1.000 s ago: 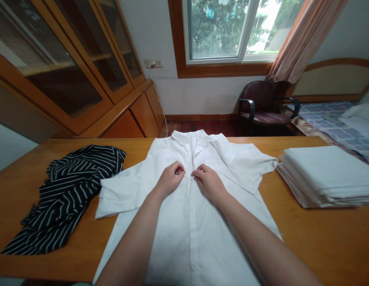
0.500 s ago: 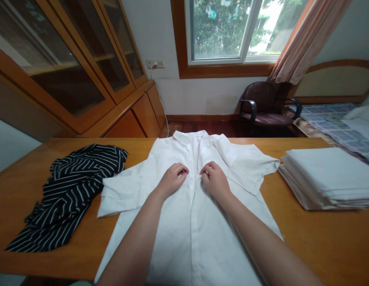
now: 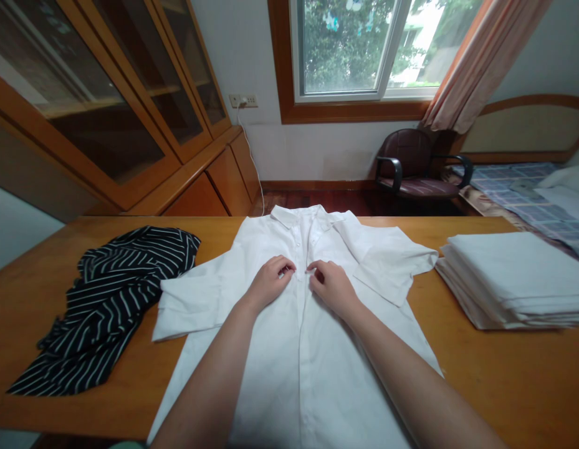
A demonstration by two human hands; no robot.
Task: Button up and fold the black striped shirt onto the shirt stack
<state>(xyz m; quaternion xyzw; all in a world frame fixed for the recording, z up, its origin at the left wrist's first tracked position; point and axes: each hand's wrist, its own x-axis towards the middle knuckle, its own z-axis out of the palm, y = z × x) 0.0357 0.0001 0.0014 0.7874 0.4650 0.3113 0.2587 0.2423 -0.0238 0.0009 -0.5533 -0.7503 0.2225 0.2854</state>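
Note:
A white button-up shirt (image 3: 275, 374) lies face up on the wooden table (image 3: 504, 386), collar at the far edge and short sleeves spread to both sides. On the left of its front opening, my left hand (image 3: 272, 279) pinches the placket edge between thumb and fingertips. Across the opening, my right hand (image 3: 333, 284) pinches the other front edge, its fingertips close to the left ones. Small buttons show just below the collar. The fabric right under the fingertips is partly hidden.
To the left lies a crumpled black garment with white stripes (image 3: 125, 299), touching the shirt's sleeve. A stack of folded white cloth (image 3: 518, 274) sits at the right. Beyond the table are a glass-door cabinet (image 3: 130, 112), an armchair (image 3: 411, 162) and a bed (image 3: 527, 187).
My right hand has shifted slightly left, bringing the right front edge nearer to my left hand. The left hand has stayed almost in place.

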